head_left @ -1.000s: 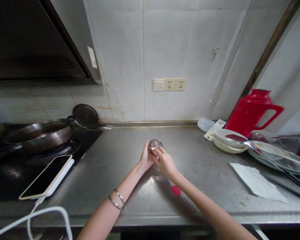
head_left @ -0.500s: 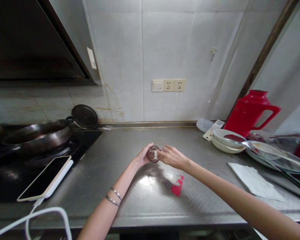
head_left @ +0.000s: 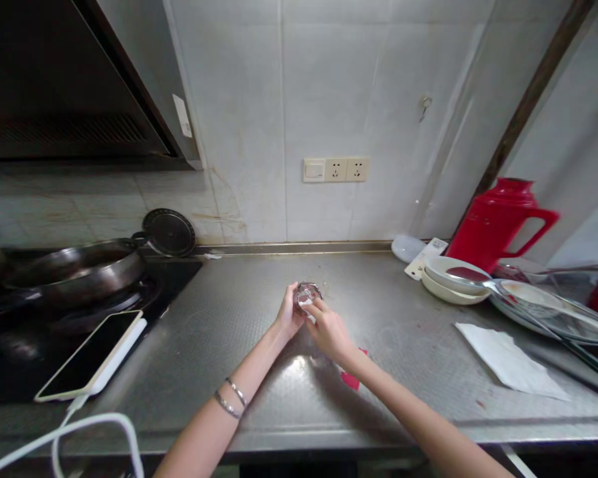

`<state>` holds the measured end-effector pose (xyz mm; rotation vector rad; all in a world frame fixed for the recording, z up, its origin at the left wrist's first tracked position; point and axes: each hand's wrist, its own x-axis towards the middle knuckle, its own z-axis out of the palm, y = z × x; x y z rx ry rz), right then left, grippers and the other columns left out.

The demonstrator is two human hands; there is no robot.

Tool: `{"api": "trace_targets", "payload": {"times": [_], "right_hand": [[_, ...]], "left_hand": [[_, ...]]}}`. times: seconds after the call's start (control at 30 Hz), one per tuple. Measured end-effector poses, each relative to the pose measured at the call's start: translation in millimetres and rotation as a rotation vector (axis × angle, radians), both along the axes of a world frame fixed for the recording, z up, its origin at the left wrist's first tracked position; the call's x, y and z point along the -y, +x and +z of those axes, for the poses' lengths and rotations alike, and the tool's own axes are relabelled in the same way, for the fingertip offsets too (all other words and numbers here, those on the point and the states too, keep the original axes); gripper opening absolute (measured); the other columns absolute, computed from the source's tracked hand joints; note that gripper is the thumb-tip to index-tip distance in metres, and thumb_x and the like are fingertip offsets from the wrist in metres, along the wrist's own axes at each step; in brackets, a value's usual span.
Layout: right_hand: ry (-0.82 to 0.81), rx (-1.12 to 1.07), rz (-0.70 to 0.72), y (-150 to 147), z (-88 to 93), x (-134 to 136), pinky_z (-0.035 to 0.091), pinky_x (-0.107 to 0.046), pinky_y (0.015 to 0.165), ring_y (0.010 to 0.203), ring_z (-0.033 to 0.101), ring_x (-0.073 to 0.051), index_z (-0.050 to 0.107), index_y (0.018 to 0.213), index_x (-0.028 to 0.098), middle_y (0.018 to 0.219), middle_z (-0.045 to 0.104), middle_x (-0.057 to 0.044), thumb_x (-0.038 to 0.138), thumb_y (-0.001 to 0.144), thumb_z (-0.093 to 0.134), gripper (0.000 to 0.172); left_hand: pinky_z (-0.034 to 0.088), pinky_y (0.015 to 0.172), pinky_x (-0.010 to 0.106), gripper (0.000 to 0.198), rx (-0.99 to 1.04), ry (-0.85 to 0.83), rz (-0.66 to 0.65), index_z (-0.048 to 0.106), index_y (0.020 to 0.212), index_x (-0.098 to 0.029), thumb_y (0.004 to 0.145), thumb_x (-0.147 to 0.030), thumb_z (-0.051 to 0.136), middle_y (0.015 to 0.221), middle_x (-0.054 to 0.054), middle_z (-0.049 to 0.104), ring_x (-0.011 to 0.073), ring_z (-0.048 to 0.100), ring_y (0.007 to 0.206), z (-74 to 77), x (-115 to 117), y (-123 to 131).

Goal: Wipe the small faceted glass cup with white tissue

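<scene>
A small round glass jar (head_left: 307, 290), brownish and shiny, is held over the steel counter by my left hand (head_left: 289, 317), whose fingers wrap around its left side. My right hand (head_left: 331, 332) presses its pinched fingers at the near side of the jar. Between those fingertips and the jar shows a small white piece (head_left: 306, 303); whether it is paper or cloth I cannot tell. Below my right wrist lies a torn red scrap (head_left: 349, 380), partly covered by the forearm.
On the left, a phone (head_left: 92, 355) with a white cable lies over the edge of the black cooktop, near a metal pan (head_left: 87, 275). To the right are a folded white tissue (head_left: 508, 362), stacked bowls (head_left: 453, 289), plates with utensils, and a red thermos jug (head_left: 496, 226).
My right hand has swung from the jar's right side to its near side, its forearm now partly over the red scrap. The left hand still holds the jar, which has shifted slightly.
</scene>
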<state>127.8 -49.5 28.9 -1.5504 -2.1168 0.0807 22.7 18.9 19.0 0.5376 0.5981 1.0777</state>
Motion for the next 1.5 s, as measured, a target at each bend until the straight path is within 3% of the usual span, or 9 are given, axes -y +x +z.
{"api": "trace_targets", "payload": {"times": [0.27,0.43,0.6,0.7,0.8,0.93,1.1,1.3,1.5], "right_hand": [[-0.032,0.193,0.352,56.6,33.1,-9.2,0.046,-0.024,0.073,0.094,0.066,-0.018,0.066,0.108,0.029,0.109,0.069,-0.003,0.012,0.089,0.047,0.032],[0.045,0.080,0.242,50.9,23.0,4.1,0.046,-0.023,0.069,0.087,0.067,-0.017,0.069,0.103,0.027,0.099,0.072,-0.003,0.013,0.088,0.049,0.028],[0.214,-0.186,0.093,50.8,20.3,1.5,0.045,-0.022,0.057,0.062,0.062,-0.014,0.070,0.087,0.021,0.071,0.065,-0.003,0.027,0.091,0.049,0.022],[0.436,-0.261,0.066,66.0,35.9,-14.4,0.050,-0.027,0.069,0.078,0.065,-0.018,0.068,0.092,0.018,0.081,0.068,-0.008,0.025,0.093,0.046,0.023],[0.505,-0.132,0.181,76.2,50.6,-29.1,0.052,-0.033,0.083,0.095,0.065,-0.021,0.063,0.110,0.017,0.103,0.070,-0.011,0.020,0.095,0.041,0.027],[0.400,0.101,0.464,66.5,55.6,-34.2,0.048,-0.035,0.097,0.113,0.060,-0.020,0.060,0.117,0.017,0.119,0.065,-0.011,0.013,0.092,0.044,0.031],[0.242,0.251,0.662,52.9,53.7,-32.0,0.049,-0.032,0.096,0.112,0.061,-0.019,0.061,0.116,0.018,0.120,0.065,-0.011,0.012,0.089,0.050,0.030],[0.310,0.439,0.729,67.3,55.8,-36.9,0.048,-0.035,0.100,0.120,0.055,-0.020,0.060,0.116,0.012,0.123,0.063,-0.014,-0.003,0.081,0.044,0.042],[0.332,0.477,0.669,72.7,46.8,-30.5,0.050,-0.037,0.098,0.120,0.055,-0.021,0.063,0.110,0.010,0.123,0.062,-0.016,-0.006,0.078,0.041,0.041]], "left_hand": [[0.049,0.059,0.029,0.036,-0.067,-0.091,-0.095,0.066,0.084,-0.012,0.087,-0.043,0.050,0.066,0.007,0.067,0.0175,0.062,0.057,4.3,1.6,2.2],[0.050,0.063,0.032,0.042,-0.097,-0.092,-0.145,0.064,0.092,-0.012,0.087,-0.050,0.046,0.067,0.008,0.067,0.0187,0.063,0.060,1.7,2.6,1.4],[0.052,0.056,0.036,0.047,-0.087,-0.101,-0.258,0.060,0.100,-0.014,0.086,-0.055,0.041,0.070,0.009,0.068,0.0243,0.066,0.061,-3.6,-2.8,-6.1],[0.047,0.044,0.031,0.048,-0.067,-0.120,-0.390,0.059,0.105,-0.015,0.084,-0.053,0.040,0.077,0.014,0.069,0.0283,0.067,0.062,-5.3,-6.6,-11.5],[0.040,0.035,0.025,0.054,-0.048,-0.083,-0.536,0.059,0.110,-0.012,0.082,-0.054,0.040,0.082,0.017,0.070,0.0268,0.067,0.060,-4.9,-7.3,-14.8],[0.033,0.028,0.022,0.064,-0.095,-0.022,-0.713,0.062,0.103,-0.008,0.080,-0.062,0.037,0.082,0.018,0.070,0.0239,0.065,0.053,-1.1,-3.7,-13.9],[0.026,0.024,0.023,0.073,-0.190,-0.020,-0.826,0.064,0.084,-0.008,0.080,-0.071,0.028,0.072,0.019,0.069,0.0238,0.062,0.044,1.9,-1.6,-10.3],[0.024,0.026,0.023,0.087,-0.135,-0.035,-0.777,0.064,0.091,-0.003,0.078,-0.076,0.019,0.071,0.020,0.068,0.0230,0.060,0.042,-5.6,-5.6,-10.7],[0.024,0.029,0.024,0.084,-0.128,-0.097,-0.622,0.064,0.077,-0.006,0.077,-0.077,0.019,0.067,0.020,0.067,0.0226,0.058,0.039,-14.3,-7.1,-5.2]]}}
